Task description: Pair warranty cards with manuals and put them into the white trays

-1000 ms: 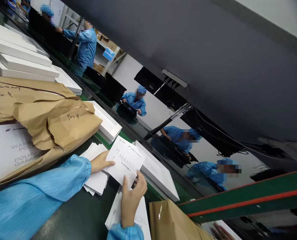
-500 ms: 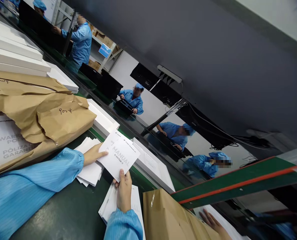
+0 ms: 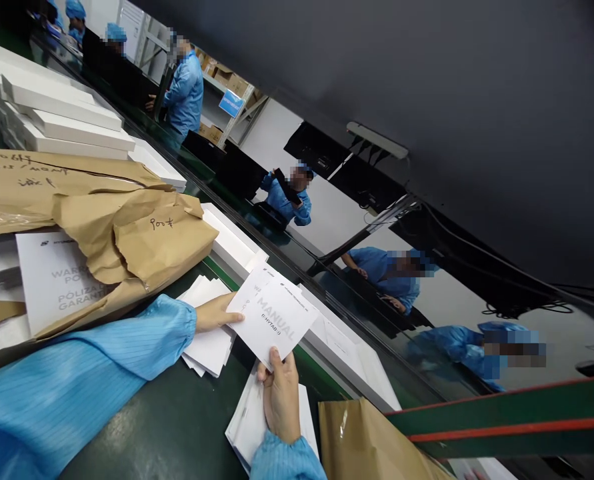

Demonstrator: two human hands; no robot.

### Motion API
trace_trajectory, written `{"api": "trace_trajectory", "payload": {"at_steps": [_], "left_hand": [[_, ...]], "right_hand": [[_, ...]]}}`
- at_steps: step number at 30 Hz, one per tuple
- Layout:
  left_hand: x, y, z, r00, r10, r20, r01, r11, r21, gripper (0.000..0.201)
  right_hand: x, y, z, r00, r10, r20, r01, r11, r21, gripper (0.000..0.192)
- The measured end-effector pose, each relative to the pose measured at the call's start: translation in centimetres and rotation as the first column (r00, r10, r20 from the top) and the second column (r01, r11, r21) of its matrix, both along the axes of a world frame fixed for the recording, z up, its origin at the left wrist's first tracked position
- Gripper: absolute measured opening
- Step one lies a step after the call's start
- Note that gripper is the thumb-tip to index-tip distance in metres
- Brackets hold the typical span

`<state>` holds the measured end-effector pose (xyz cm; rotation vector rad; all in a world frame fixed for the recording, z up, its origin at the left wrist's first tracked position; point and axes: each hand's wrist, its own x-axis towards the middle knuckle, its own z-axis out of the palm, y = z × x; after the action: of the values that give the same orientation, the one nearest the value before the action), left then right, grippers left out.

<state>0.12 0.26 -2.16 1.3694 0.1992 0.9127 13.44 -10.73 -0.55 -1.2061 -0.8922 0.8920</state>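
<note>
Both hands hold a white booklet (image 3: 278,319) printed "MANUAL", with another white sheet behind it. My left hand (image 3: 215,313) grips its left edge, the blue sleeve stretching back to the lower left. My right hand (image 3: 279,396) pinches the bottom edge from below, thumb on the front. Under my left hand lies a small stack of white cards (image 3: 208,343). Beneath my right hand sits a second stack of white booklets (image 3: 249,424). Behind the manual, an open white box (image 3: 357,357) lies on the belt.
Torn brown wrapping paper (image 3: 127,237) covers white warranty leaflets (image 3: 57,287) at left. White boxes (image 3: 61,117) are stacked at the far left. Another brown packet (image 3: 361,440) lies at the bottom right. Several people in blue coats work along the far side of the green conveyor (image 3: 501,413).
The view has shifted a little. The manual stays held between both hands, my right hand having closed its grip on the bottom edge a second ago.
</note>
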Motion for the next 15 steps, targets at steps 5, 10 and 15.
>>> {"api": "trace_trajectory", "payload": {"at_steps": [5,10,15], "left_hand": [[-0.1,-0.03,0.08,1.0,0.016,-0.024,-0.016,1.0,0.002,0.048],[-0.02,0.05,-0.04,1.0,0.019,-0.021,-0.019,1.0,0.02,0.048],[-0.12,0.09,-0.02,0.999,0.035,-0.027,-0.034,0.999,0.042,0.046]], "right_hand": [[-0.36,-0.02,0.17,1.0,-0.005,0.003,0.005,1.0,0.007,0.032],[-0.16,0.01,-0.08,1.0,-0.018,0.001,0.018,1.0,-0.01,0.031],[-0.3,-0.02,0.1,1.0,-0.031,0.001,0.031,1.0,0.006,0.026]]}}
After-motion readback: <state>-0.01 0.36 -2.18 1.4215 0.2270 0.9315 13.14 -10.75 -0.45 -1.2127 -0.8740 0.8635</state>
